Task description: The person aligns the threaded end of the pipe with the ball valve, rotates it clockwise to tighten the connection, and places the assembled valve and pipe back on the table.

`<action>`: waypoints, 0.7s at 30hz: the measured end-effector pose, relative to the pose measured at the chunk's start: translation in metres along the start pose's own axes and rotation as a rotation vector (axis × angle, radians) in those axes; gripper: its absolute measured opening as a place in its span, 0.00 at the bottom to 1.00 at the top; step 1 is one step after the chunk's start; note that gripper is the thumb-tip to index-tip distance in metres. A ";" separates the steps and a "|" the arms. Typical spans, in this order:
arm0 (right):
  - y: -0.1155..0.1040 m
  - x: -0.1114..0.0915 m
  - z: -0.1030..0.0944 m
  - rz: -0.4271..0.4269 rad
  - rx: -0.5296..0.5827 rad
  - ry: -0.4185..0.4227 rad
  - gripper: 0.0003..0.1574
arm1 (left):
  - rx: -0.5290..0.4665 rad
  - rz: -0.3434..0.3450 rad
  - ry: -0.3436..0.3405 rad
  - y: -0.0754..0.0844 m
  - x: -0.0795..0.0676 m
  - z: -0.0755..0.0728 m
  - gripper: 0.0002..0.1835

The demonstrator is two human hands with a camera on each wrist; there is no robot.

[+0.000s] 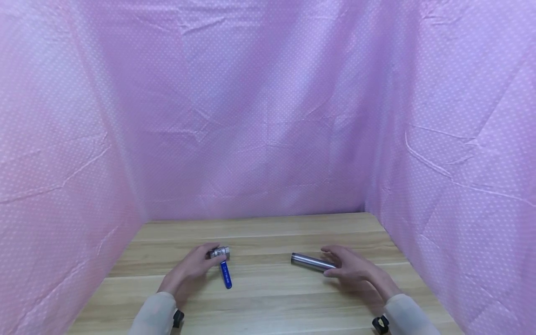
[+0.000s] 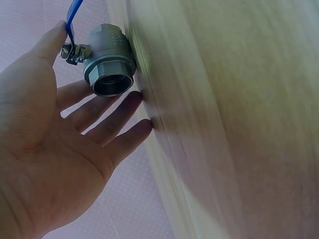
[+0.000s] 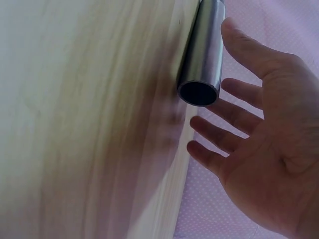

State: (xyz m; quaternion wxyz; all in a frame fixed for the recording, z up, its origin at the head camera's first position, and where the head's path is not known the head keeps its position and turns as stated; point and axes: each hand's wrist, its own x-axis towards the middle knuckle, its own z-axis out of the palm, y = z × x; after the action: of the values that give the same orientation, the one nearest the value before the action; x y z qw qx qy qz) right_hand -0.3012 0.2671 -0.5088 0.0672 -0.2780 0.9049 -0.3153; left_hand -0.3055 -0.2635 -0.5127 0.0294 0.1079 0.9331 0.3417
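Observation:
A metal ball valve with a blue lever handle lies on the table at the left. My left hand is around its near end. In the left wrist view the thumb is beside the lever's base, and the loosely bent fingers reach behind the valve body; contact is hard to tell. At the right lies a hollow steel pipe, slanting toward my right hand. Thumb and fingers spread around its near end without closing on it; the right wrist view shows the pipe's open mouth.
Both things rest on a light wood-grain table. Pink dotted cloth hangs behind the table's far edge and down both sides. A dark band is at the left wrist, another at the right.

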 end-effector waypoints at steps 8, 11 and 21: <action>0.005 0.002 0.003 0.002 -0.092 0.033 0.39 | -0.041 -0.017 -0.030 0.000 0.004 -0.001 0.35; 0.006 0.003 0.004 -0.014 -0.097 0.034 0.35 | -0.055 0.000 -0.042 -0.001 0.004 -0.002 0.32; 0.010 0.006 0.007 -0.052 -0.111 0.044 0.22 | -0.098 0.007 -0.051 -0.001 0.004 -0.003 0.28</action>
State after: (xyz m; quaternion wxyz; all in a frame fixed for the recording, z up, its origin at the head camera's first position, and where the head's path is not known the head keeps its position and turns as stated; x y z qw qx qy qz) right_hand -0.3093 0.2668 -0.5201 0.0234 -0.2978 0.9146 -0.2725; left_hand -0.3102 -0.2656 -0.5109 0.0572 0.1184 0.9138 0.3843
